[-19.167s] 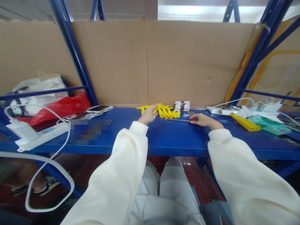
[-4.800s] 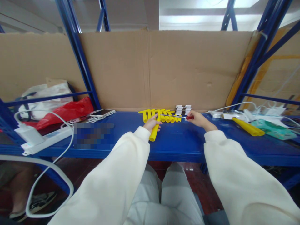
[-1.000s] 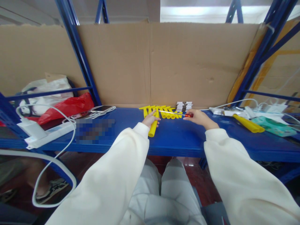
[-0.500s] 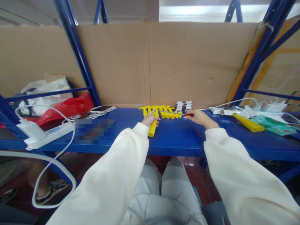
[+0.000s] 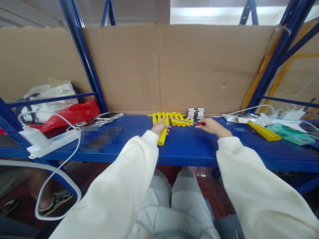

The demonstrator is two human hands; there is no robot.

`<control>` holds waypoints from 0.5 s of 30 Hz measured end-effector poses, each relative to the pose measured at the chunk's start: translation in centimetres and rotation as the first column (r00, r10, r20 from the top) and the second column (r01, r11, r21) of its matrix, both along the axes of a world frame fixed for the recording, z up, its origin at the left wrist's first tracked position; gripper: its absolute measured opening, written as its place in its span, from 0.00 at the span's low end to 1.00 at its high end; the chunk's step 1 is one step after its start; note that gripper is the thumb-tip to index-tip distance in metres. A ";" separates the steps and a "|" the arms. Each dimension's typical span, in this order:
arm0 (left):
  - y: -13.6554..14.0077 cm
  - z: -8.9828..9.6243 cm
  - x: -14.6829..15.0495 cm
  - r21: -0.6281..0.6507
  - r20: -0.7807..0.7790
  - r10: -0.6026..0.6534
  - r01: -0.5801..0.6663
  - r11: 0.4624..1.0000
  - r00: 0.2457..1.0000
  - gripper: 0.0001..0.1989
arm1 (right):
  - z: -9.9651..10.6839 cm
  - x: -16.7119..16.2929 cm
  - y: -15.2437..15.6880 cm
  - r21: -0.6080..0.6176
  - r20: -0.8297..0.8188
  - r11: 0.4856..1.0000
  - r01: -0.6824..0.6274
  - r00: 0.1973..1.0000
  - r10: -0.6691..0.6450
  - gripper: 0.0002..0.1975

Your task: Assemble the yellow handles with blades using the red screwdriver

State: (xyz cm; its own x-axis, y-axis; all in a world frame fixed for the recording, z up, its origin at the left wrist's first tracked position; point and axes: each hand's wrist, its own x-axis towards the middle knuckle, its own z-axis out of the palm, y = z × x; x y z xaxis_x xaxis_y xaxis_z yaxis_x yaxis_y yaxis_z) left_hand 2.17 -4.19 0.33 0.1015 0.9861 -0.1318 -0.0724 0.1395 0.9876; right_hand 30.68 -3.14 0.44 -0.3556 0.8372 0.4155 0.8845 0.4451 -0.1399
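My left hand (image 5: 159, 126) is wrapped round a yellow tube-shaped plastic handle (image 5: 162, 137), whose round lower end points toward me. In my right hand (image 5: 211, 126) is a screwdriver (image 5: 200, 123) with a red handle. Its thin metal shaft runs leftward, and the tip meets the upper part of the held handle; whether a screw sits there is too small to make out. Behind both hands lies a row of similar yellow handles (image 5: 178, 120). A small stack of white and dark pieces (image 5: 195, 113) stands at the back, beyond the screwdriver.
A blue shelf top (image 5: 189, 146) carries everything, with a cardboard wall (image 5: 199, 66) behind. At right lie another yellow handle (image 5: 265, 131) and a green packet (image 5: 290, 132). Leftward are a phone (image 5: 109, 115), a white power strip (image 5: 53, 144), a looping cable and a red bag (image 5: 74, 113).
The screwdriver's handle end has dipped very slightly in my right hand. My left hand and the yellow handle in it stay in the same place.
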 end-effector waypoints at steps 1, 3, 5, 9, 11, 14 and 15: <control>0.1 0.0 0.0 0.003 0.001 -0.005 0.005 1.000 1.000 0.43 | -0.1 0.0 0.1 -0.009 -0.006 1.000 -0.010 1.000 0.010 0.08; 0.2 -0.1 -0.1 0.005 0.002 -0.011 0.011 1.000 1.000 0.44 | -0.2 0.1 0.3 -0.011 -0.012 1.000 -0.007 1.000 0.007 0.08; 0.3 -0.1 -0.1 0.002 0.000 -0.013 0.013 1.000 1.000 0.44 | -0.3 0.0 0.4 0.014 -0.024 1.000 0.024 0.999 -0.024 0.08; 0.1 0.0 -0.1 -0.006 -0.003 -0.021 0.021 1.000 1.000 0.44 | -0.4 0.1 0.5 0.082 -0.046 0.990 0.114 0.993 -0.110 0.08; -0.1 0.1 -0.1 -0.006 -0.002 -0.020 0.020 1.000 1.000 0.44 | -0.5 0.2 0.6 0.105 -0.051 0.987 0.119 0.992 -0.114 0.08; -0.3 0.2 -0.1 -0.007 -0.005 -0.020 0.020 1.000 1.000 0.43 | -0.4 0.4 0.4 0.089 -0.074 0.995 0.042 0.997 -0.035 0.08; -0.3 0.2 -0.1 -0.007 -0.006 -0.020 0.020 1.000 1.000 0.43 | -0.3 0.4 0.3 0.062 -0.080 0.998 -0.002 0.997 0.007 0.10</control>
